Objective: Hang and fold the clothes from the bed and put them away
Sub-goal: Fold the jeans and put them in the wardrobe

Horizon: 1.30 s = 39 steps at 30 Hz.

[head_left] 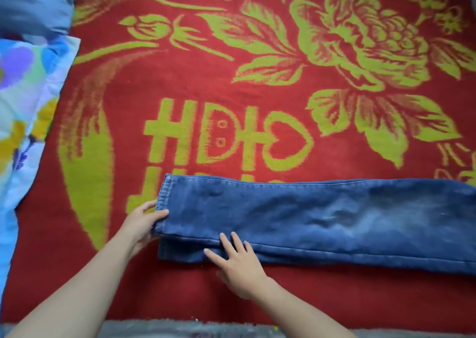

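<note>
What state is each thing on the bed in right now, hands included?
jeans: folded lengthwise, lying flat, hems to the left.
left hand: pinches the upper leg's hem.
right hand: fingers straight, pressing the jeans' near edge.
red blanket: spread flat under the jeans.

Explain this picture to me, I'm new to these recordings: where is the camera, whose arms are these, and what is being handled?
There is no machine here, just a person working bare-handed. The one picture comes from a camera worn on their head, looking down at a bed. A red flowered blanket covers it, and jeans lie across it, one leg on the other. The left hand grips the jeans' hem end; the right hand rests flat on their near edge. A flowered cloth and a blue pillow lie at the left.
</note>
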Available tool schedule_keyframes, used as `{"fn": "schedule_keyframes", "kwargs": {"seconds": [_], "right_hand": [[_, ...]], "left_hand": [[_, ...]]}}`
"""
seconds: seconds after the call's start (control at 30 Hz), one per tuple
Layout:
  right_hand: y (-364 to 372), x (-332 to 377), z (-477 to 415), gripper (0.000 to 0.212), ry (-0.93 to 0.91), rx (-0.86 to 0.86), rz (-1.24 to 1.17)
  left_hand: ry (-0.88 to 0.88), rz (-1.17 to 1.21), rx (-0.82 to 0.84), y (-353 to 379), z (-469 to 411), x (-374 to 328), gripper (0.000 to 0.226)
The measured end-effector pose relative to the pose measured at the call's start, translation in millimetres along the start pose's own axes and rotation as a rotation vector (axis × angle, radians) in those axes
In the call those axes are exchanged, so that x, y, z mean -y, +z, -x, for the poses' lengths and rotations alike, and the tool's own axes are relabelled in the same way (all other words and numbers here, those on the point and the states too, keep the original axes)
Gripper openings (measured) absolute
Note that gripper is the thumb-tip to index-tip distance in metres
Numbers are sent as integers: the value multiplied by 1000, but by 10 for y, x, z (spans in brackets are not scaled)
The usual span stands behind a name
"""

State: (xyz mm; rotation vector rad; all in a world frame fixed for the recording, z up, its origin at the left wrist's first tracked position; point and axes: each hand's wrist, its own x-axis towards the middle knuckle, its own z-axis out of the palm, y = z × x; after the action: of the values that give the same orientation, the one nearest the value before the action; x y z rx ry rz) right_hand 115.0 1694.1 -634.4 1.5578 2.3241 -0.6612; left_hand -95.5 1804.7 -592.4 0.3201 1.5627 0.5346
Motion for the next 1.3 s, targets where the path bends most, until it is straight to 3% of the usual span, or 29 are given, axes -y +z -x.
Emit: {"fn": "schedule_keyframes", "kwargs": {"seconds": [0.1,0.27,0.4,0.47,0.53,0.63,0.73,0.8,0.87,0.93,1.07,1.17,1.3], "right_hand": [[-41,-23,39,49,-25,-125,-126],[-143,-385,286,35,-30,-555,-158],[-163,-823,560,43,152,-581,-117],[-200,-1063,693,42,283,-567,-98],[-251,-1360,893,40,457,-535,-137],[-309,-1804,1214,49,681,-440,-227],[-289,-2310,1605,42,940,-464,-266],[-275,-2714,1924,48,1112,-461,-315],[-277,-3093,2208,52,1262,-475,-368],[-275,-3524,2516,56,1380,-533,-458],[-292,-4303,3018,66,1572,-619,-603],[-276,-4839,3339,75,1640,-627,-618],[-159,-5434,3583,92,1659,-517,-732]], "left_hand": [[141,99,-90,-33,57,68,37],[225,122,-162,-267,252,411,38],[216,-279,-427,-225,226,744,39],[244,-570,-620,-106,203,757,50],[309,-740,-700,184,279,741,59],[522,-988,-544,708,427,828,66],[646,-1262,-277,1282,495,1085,78],[700,-1442,-130,1687,550,1261,88],[773,-1549,-25,2036,602,1390,84],[887,-1608,42,2444,643,1488,66],[885,-1737,160,3228,716,1607,61],[783,-1796,190,3700,673,1644,66],[624,-1833,12,4059,453,1600,69]]}}
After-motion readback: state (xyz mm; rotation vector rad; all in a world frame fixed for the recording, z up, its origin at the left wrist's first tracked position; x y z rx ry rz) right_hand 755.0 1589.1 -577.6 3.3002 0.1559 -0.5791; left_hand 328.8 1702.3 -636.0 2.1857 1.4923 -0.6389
